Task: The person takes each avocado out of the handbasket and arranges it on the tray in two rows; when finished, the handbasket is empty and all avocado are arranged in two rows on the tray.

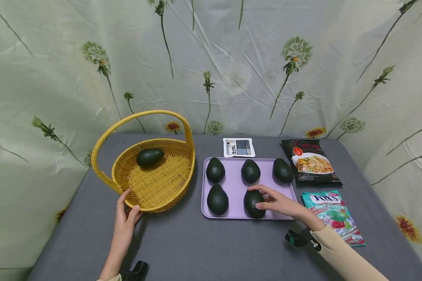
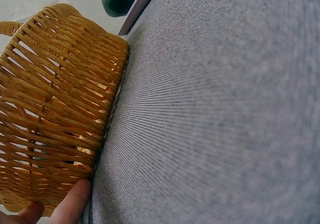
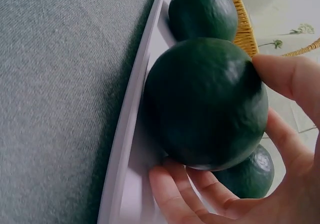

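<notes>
A dark green avocado [image 1: 254, 204] at the front of the lilac tray [image 1: 233, 192] is held by my right hand [image 1: 279, 203]. In the right wrist view, the thumb and fingers curl round that avocado [image 3: 207, 104]. My left hand [image 1: 124, 218] grips the near left side of the yellow wicker basket [image 1: 154, 190], its fingertips on the woven wall [image 2: 57, 99]. One avocado [image 1: 150, 157] lies inside the basket. Several others sit on the tray, among them a front left avocado [image 1: 217, 200] and a back middle avocado [image 1: 250, 171].
Behind the tray lies a small white packet [image 1: 238, 147]. To its right are a black noodle package [image 1: 311, 162] and a teal candy bag [image 1: 334, 214], partly behind the right forearm. The basket's tall handle [image 1: 144, 113] arches upward. A grey cloth [image 1: 211, 249] covers the table.
</notes>
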Demonstrator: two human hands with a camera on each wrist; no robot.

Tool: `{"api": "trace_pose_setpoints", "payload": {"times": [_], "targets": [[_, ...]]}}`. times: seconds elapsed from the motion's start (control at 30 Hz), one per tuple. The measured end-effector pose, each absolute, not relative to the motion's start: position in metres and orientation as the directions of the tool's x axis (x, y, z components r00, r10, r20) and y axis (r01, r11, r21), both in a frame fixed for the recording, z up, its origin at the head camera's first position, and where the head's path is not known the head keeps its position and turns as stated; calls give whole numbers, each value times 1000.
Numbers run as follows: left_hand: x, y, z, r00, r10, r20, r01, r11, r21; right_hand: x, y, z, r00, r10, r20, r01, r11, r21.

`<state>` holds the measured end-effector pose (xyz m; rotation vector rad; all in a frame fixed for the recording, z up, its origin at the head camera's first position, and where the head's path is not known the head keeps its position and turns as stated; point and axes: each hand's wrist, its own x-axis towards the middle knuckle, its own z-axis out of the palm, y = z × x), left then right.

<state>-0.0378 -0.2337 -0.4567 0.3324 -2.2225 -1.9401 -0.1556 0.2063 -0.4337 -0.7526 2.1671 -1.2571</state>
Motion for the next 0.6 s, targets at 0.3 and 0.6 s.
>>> {"api": "trace_pose_setpoints", "payload": {"times": [0.3, 0.6], "targets": [[-37, -233, -457, -959, -283, -10, -47, 126, 991, -153, 203, -433, -733, -663, -153, -206, 431, -878], [-38, -232, -456, -959, -283, -8, -46, 126, 991, -152, 202, -431, -736, -662, -143, -212, 426, -879]]}}
